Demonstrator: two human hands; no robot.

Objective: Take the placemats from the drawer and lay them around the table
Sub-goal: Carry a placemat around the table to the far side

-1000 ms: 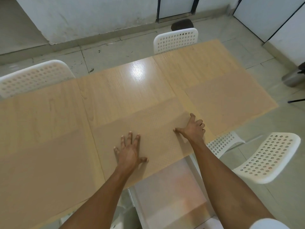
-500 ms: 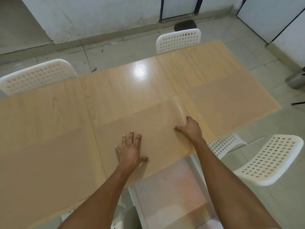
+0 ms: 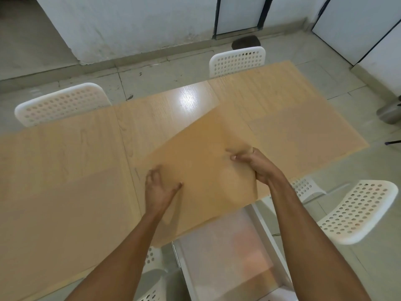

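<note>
A tan placemat is lifted off the wooden table and turned at an angle over its near edge. My right hand pinches its right edge. My left hand grips its left side, thumb on top. More placemats lie flat: one at the near right, one at the far right, one at the near left, one at the far left. The open white drawer sticks out under the table between my arms.
White perforated chairs stand around the table: far left, far middle, near right, and one below the drawer. A metal bin stands on the tiled floor at right. A dark floor mat lies by the door.
The placemat lay flat under both palms. My right hand curled up its right edge, then both hands took hold, lifted it and turned it.
</note>
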